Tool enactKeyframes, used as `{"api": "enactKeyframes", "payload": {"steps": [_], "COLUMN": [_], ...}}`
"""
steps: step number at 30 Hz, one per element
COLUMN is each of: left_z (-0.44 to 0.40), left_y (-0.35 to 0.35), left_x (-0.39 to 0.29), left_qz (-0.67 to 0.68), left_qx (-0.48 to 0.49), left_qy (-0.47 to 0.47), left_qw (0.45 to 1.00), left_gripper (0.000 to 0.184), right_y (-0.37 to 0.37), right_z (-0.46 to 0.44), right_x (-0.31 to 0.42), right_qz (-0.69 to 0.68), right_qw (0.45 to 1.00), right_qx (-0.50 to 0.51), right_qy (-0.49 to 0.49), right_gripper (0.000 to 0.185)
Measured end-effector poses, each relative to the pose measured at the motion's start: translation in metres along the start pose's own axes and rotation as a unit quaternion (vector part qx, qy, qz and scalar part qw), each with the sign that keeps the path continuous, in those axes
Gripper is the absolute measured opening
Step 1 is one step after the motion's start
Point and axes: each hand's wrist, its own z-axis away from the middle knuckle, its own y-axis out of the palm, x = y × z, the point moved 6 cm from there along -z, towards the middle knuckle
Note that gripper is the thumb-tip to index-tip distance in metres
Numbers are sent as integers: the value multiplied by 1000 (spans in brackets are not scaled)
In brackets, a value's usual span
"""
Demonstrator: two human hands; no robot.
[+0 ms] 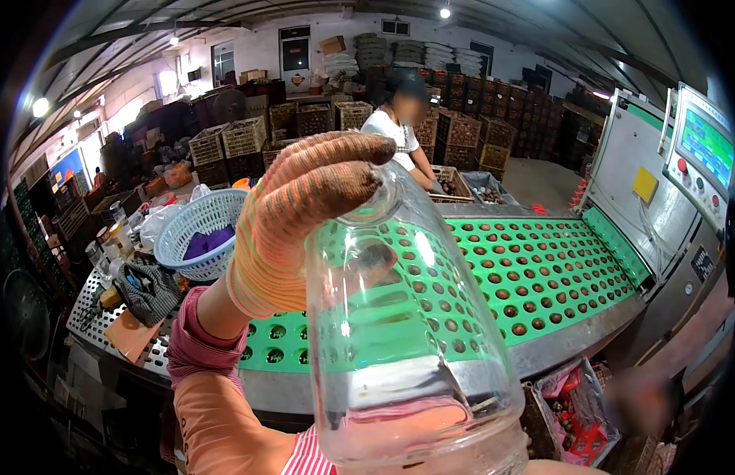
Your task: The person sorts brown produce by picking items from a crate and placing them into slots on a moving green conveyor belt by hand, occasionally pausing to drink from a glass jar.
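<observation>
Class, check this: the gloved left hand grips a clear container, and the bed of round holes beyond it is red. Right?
Not quite: the head view shows the bed of round holes is green, not red. The gloved left hand does grip a clear container.

I can read no text for certain. The lit screen at the upper right of the frame shows characters too small to make out, as does the dark plate below it; marks on my orange sleeve, lower left, are illegible.
</observation>
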Motion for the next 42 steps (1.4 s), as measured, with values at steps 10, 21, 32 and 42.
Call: {"api": "enactKeyframes", "payload": {"steps": [10, 21, 32, 42], "left_z": [-3, -6, -6, -7], "left_y": [-4, -14, -32, -57], "left_x": [-4, -6, -3, 4], "left_qz": [-1, -7, -14, -17], "left_qx": [12, 17, 18, 15], "left_qy": [-9, -13, -21, -24], "left_qw": [1000, 1000, 1000, 999], "left_gripper": [67, 67, 67, 67], "right_y": [-4, 5, 1, 6], "right_z": [-1, -3, -4, -3], "right_x": [0, 1, 3, 2], "right_qz": [-5, -11, 70, 97], "right_qw": [1000, 999, 997, 995], "right_qx": [-8, 34, 38, 17], "right_qy": [0, -4, -6, -10], "right_gripper": [82, 73, 73, 71]}}
